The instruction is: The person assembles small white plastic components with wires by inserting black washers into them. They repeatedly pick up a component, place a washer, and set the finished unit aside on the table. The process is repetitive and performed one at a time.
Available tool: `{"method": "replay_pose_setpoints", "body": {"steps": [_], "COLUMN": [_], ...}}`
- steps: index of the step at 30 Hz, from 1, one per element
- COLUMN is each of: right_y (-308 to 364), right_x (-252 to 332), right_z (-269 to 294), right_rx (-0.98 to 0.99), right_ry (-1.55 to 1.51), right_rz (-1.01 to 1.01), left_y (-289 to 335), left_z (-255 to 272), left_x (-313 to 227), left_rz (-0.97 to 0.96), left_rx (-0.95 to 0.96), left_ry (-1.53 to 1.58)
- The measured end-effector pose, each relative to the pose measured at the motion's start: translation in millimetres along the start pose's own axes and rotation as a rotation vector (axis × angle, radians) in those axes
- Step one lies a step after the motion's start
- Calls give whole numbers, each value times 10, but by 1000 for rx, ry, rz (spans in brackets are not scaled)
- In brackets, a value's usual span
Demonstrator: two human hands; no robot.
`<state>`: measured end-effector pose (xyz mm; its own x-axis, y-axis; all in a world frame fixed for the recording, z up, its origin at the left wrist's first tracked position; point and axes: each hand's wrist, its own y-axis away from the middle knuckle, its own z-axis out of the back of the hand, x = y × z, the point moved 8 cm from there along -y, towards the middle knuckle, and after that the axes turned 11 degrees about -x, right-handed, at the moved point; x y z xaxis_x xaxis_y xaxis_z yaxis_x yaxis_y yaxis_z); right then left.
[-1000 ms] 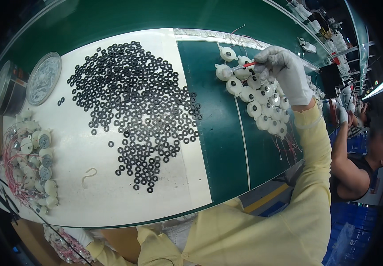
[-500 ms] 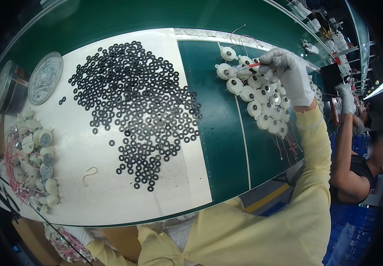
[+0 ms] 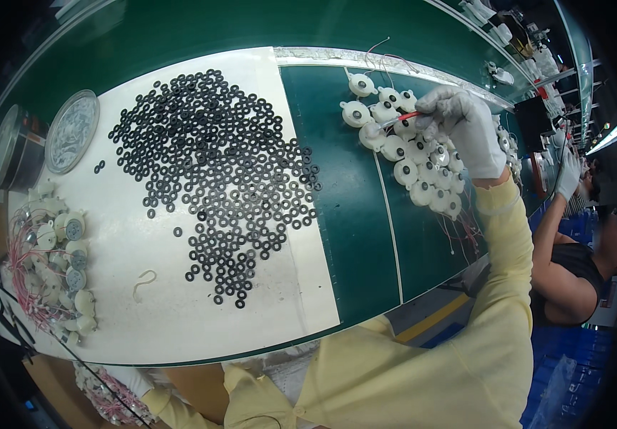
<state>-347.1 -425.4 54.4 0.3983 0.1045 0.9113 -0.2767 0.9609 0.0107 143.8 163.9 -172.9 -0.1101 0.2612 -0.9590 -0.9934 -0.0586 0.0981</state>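
My right hand (image 3: pixel 462 129), in a white glove, pinches a thin brush (image 3: pixel 406 116) with a red shaft and a pale tip. The tip is at one of the round cream-white motors (image 3: pixel 372 137) grouped on the green mat. Most motors there show a dark centre; the one under the tip shows none that I can make out. Down at the lower left, below the table edge, my left hand (image 3: pixel 130 379) in a white glove is beside a heap of motors with pink wires (image 3: pixel 101 400). Its fingers are hidden.
Many loose black rings (image 3: pixel 208 136) spread over the white sheet (image 3: pixel 137 322). More wired motors (image 3: pixel 51 264) are piled at left, near a clear tub (image 3: pixel 19 150) and a round lid (image 3: pixel 72 132). A co-worker (image 3: pixel 573 272) is at work on the right.
The brush tip has moved from one motor to a neighbouring one slightly nearer me. My right hand has lowered a little. The co-worker's gloved hand has shifted.
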Motion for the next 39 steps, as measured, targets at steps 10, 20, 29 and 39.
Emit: {"method": "replay_pose_setpoints", "body": {"steps": [10, 20, 29, 39], "right_y": [41, -60, -188, -142], "right_x": [-85, -97, -172, 14], "right_z": [97, 396, 371, 231], "right_rx": [-39, 18, -165, -287], "right_ry": [-26, -358, -180, 5], "right_rz": [-41, -29, -62, -37], "left_y": [-115, 36, -54, -89], "left_z": [48, -118, -18, 1], "left_x": [129, -101, -43, -5], "left_rz": [-35, -68, -55, -49], "left_rx": [16, 42, -12, -17], "left_ry": [-8, 40, -43, -70]}}
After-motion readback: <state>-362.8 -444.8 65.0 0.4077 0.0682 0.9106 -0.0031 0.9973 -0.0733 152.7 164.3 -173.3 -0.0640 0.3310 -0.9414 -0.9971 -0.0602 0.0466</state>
